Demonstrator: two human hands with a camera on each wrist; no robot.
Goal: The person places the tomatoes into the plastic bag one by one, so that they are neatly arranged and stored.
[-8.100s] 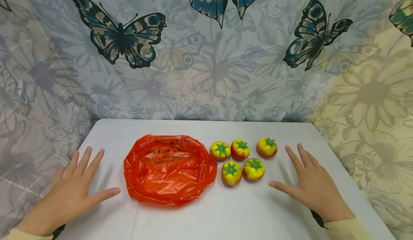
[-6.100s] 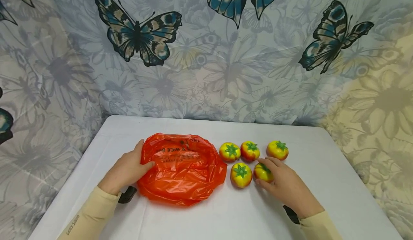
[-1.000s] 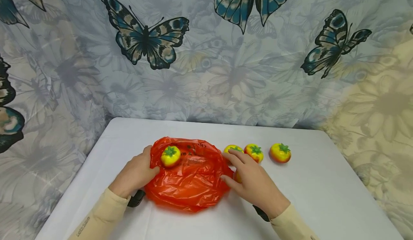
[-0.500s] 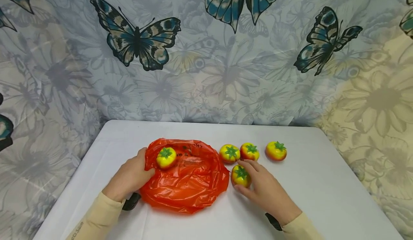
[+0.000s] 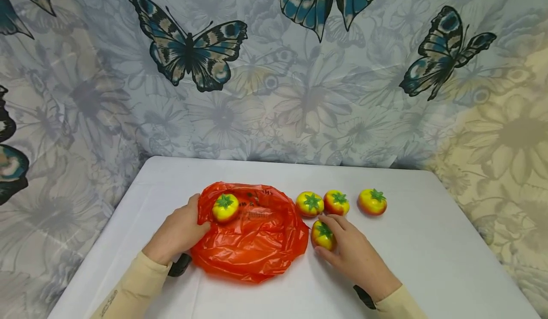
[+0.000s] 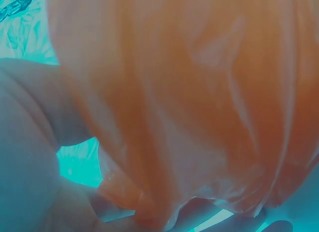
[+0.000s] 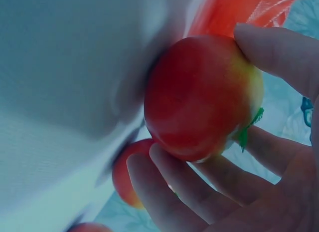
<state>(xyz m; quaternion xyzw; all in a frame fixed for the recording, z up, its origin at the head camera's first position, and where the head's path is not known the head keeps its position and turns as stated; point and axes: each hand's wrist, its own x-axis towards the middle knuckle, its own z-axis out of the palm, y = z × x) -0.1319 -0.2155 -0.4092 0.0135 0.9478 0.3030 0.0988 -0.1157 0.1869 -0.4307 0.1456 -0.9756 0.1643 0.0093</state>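
My left hand (image 5: 177, 230) grips the left rim of a red plastic bag (image 5: 252, 243), thumb on the near side. In the left wrist view the bag's film (image 6: 189, 102) fills most of the picture. One yellow-red tomato (image 5: 225, 208) with a green star-shaped top sits at the bag's upper left; whether it lies inside or on top I cannot tell. Right of the bag, my right hand (image 5: 352, 252) holds another tomato (image 5: 323, 235) between thumb and fingers. The right wrist view shows this tomato (image 7: 199, 97) close to the white tabletop, its underside red.
Behind the held tomato stand two tomatoes side by side, a yellower one (image 5: 309, 204) and a redder one (image 5: 336, 202). A further tomato (image 5: 372, 202) stands apart to the right. The white table (image 5: 436, 243) ends at a butterfly-patterned backdrop (image 5: 299, 95).
One tomato has gone from the group onto the bag's left part. Over the last second my right hand moved right from the bag's edge and took the near tomato. My left hand keeps its grip.
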